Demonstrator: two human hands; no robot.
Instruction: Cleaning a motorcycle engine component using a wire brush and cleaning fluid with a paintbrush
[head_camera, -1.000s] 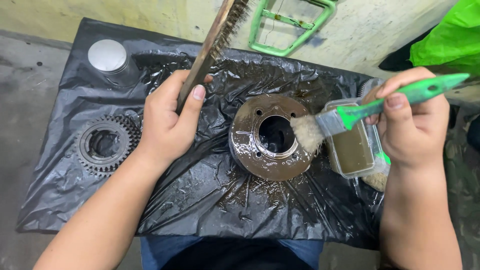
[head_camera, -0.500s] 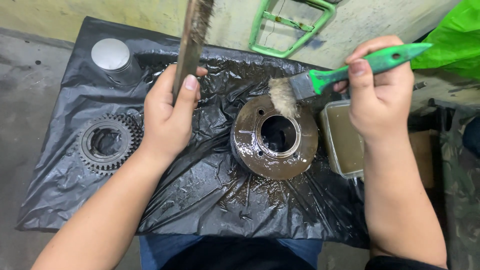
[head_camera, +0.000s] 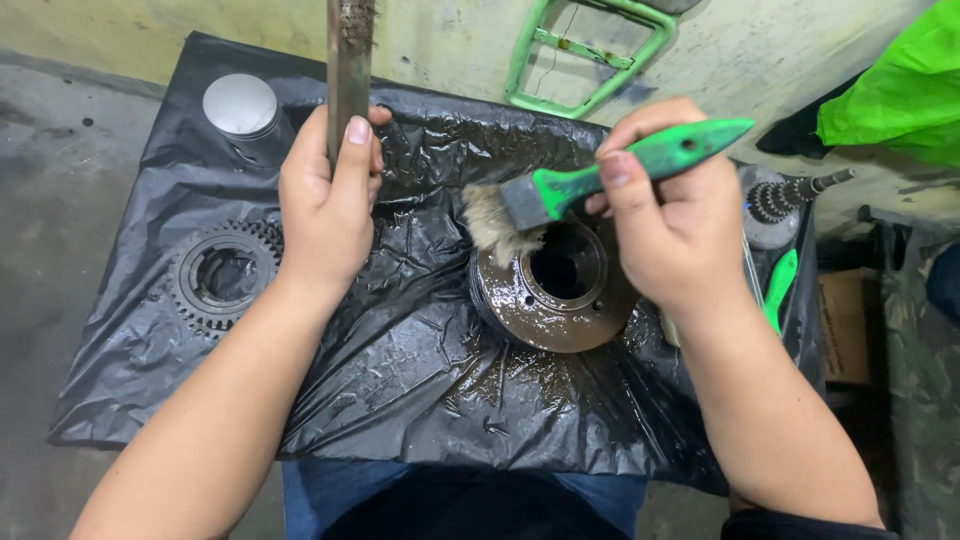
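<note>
green paintbrush handle (head_camera: 640, 160), black plastic sheet (head_camera: 400, 350), brown disc (head_camera: 555, 300)

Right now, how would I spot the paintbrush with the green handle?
Find the crinkled black plastic sheet on the floor, then the round, wet, brown metal disc with a hole. The green-handled paintbrush is in the right hand, bristles at the disc's edge; the left hand grips a brown stick.

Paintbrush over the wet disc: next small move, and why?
Probably lower the green-handled paintbrush in the right hand onto the round metal part; its bristles sit at the part's upper-left rim, which looks wet and grimy. Left hand holds the wire brush upright, clear.
</note>
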